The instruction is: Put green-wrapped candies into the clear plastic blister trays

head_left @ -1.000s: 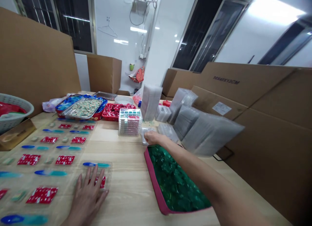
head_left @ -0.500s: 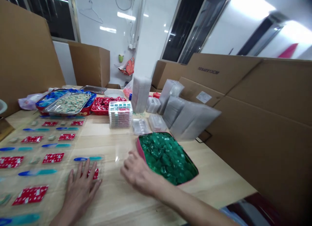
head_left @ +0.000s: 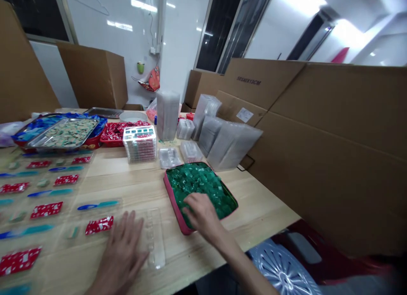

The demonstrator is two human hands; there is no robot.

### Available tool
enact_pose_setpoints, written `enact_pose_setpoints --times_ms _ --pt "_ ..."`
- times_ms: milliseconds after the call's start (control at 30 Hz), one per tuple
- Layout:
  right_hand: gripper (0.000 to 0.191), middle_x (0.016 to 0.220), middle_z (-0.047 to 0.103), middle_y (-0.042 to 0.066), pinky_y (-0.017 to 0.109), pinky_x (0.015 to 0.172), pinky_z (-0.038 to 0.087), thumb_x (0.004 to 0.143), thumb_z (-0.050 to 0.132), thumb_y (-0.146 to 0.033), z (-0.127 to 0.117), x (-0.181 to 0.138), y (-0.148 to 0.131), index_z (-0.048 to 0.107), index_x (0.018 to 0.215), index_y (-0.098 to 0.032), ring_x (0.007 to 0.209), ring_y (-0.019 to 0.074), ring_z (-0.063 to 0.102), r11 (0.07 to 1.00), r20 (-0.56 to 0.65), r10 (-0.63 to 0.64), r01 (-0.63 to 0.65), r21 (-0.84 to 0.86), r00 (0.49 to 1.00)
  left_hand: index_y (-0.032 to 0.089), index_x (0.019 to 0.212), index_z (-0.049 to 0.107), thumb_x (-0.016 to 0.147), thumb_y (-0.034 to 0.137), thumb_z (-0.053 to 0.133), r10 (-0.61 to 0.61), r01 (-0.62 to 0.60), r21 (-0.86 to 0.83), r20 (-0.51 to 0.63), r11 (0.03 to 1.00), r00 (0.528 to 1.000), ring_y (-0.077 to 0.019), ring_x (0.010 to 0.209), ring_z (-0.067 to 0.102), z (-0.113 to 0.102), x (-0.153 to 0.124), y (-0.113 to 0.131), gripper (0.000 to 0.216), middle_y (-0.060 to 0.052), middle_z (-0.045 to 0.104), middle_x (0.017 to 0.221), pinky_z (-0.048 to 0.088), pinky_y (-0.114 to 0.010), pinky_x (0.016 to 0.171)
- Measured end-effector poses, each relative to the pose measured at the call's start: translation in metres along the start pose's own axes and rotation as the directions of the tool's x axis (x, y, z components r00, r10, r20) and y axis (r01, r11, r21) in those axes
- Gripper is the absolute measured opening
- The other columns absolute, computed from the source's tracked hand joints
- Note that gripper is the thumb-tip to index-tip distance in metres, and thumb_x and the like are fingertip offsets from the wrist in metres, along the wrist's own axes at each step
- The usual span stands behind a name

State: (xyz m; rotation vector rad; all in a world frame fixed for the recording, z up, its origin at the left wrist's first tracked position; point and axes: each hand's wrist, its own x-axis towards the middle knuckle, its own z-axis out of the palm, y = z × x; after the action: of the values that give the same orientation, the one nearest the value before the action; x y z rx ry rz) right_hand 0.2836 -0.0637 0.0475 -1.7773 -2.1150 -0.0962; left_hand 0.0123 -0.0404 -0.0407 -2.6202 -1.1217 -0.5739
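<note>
My left hand (head_left: pixel 122 248) lies flat with its fingers stretched out, beside a red printed packet (head_left: pixel 99 225) and at the left edge of a clear plastic tray (head_left: pixel 157 240). Nothing shows in its grip. Above that packet lies a blue-and-turquoise plastic utensil (head_left: pixel 98 205), its kind unclear. Over the near left part of a pink-rimmed bin (head_left: pixel 174 204) is my right hand (head_left: pixel 202 212), thumb and fingers bent but apart, close to the green wrapped pieces (head_left: pixel 197 180). No piece can be made out in it; the fingertips are slightly blurred.
Rows of filled clear trays (head_left: pixel 47 193) cover the left. Behind stand a metal tray of small pieces (head_left: pixel 70 134), a red basket of packets (head_left: pixel 117 134) and stacked clear trays (head_left: pixel 140 144). Upright plastic stacks (head_left: pixel 235 144) and a cardboard wall (head_left: pixel 318 151) line the right; a stool (head_left: pixel 282 274) is below.
My right hand has moved from the bin's left side to over the green pieces. My left hand has shifted right, off the red packet. The view has turned right.
</note>
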Motion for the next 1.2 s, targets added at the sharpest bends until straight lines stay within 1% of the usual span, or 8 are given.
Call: enact_pose_setpoints --times_ms 100,200,400,500,600,700,833,1200 --pt "0.007 0.089 0.064 0.009 0.031 0.071 0.032 0.08 0.059 -0.014 -0.007 0.012 0.039 0.059 0.086 -0.016 0.084 0.0216 0.057 0.945 0.085 0.21 -0.18 -0.271 0.974 0.019 0.139 0.037 0.082 0.044 0.051 0.108 -0.105 -0.058 0.052 0.993 0.993 -0.0332 0.137 0.023 0.001 0.0 0.026 0.064 -0.014 0.035 0.147 0.023 -0.048 0.107" --pt "0.008 0.087 0.066 0.009 0.031 0.071 0.033 0.078 0.057 -0.011 0.001 0.012 0.052 0.058 0.084 -0.016 0.084 0.0222 0.058 0.934 0.127 0.215 -0.166 -0.316 0.968 0.019 0.14 0.036 0.083 0.047 0.051 0.08 -0.062 -0.109 0.173 0.992 0.982 -0.0344 0.136 0.028 -0.004 -0.005 0.039 0.065 -0.015 0.034 0.147 0.026 -0.05 0.106" --pt "0.012 0.084 0.063 0.005 0.03 0.071 0.043 0.085 0.051 -0.023 0.007 0.007 0.003 0.059 0.092 -0.018 0.077 0.019 0.059 0.929 0.006 0.088 -0.084 0.361 0.996 0.014 0.145 0.023 0.082 0.044 0.054 -0.032 0.096 -0.179 0.33 0.979 0.943 -0.0354 0.138 0.02 -0.03 -0.024 0.05 0.075 -0.017 0.024 0.151 0.027 -0.052 0.107" --pt "0.012 0.086 0.062 0.004 0.027 0.07 0.046 0.084 0.052 -0.023 0.018 0.014 -0.04 0.062 0.091 -0.019 0.075 0.0156 0.058 0.725 0.131 -0.025 -0.072 0.684 0.991 0.01 0.144 0.024 0.082 0.039 0.055 -0.04 0.113 -0.206 0.326 0.972 0.945 -0.0347 0.139 0.018 -0.036 -0.033 0.054 0.075 -0.019 0.025 0.15 0.027 -0.051 0.108" --pt "0.011 0.078 0.063 0.002 0.024 0.065 0.044 0.077 0.058 -0.014 0.045 0.023 -0.068 0.063 0.086 -0.017 0.069 0.014 0.058 0.643 0.31 -0.078 -0.19 0.742 0.948 0.01 0.142 0.028 0.081 0.04 0.057 -0.03 0.108 -0.229 0.319 0.968 0.947 -0.035 0.138 0.021 -0.036 -0.04 0.055 0.074 -0.021 0.029 0.148 0.027 -0.051 0.108" --pt "0.013 0.063 0.058 -0.003 0.022 0.058 0.04 0.071 0.06 -0.007 0.072 0.028 -0.076 0.063 0.079 -0.017 0.061 0.0123 0.054 0.69 0.418 -0.06 -0.265 0.673 0.906 0.01 0.141 0.03 0.079 0.041 0.058 -0.029 0.112 -0.243 0.321 0.963 0.947 -0.0368 0.137 0.022 -0.035 -0.042 0.055 0.075 -0.022 0.031 0.147 0.027 -0.053 0.107" --pt "0.013 0.067 0.058 -0.001 0.021 0.06 0.038 0.07 0.06 -0.003 0.084 0.028 -0.075 0.063 0.069 -0.016 0.062 0.0114 0.053 0.752 0.362 -0.032 -0.216 0.623 0.932 0.009 0.14 0.031 0.079 0.04 0.059 -0.028 0.12 -0.25 0.344 0.961 0.939 -0.0384 0.137 0.022 -0.035 -0.041 0.056 0.074 -0.023 0.032 0.146 0.026 -0.055 0.107" --pt "0.015 0.083 0.062 0.003 0.022 0.066 0.042 0.081 0.055 -0.008 0.055 0.023 -0.087 0.066 0.078 -0.017 0.073 0.013 0.058 0.864 0.295 -0.098 -0.066 0.499 0.95 0.01 0.139 0.033 0.08 0.046 0.052 0.013 0.002 -0.113 0.136 0.994 0.991 -0.036 0.134 0.029 -0.021 -0.047 0.053 0.071 -0.02 0.041 0.142 0.026 -0.049 0.105"
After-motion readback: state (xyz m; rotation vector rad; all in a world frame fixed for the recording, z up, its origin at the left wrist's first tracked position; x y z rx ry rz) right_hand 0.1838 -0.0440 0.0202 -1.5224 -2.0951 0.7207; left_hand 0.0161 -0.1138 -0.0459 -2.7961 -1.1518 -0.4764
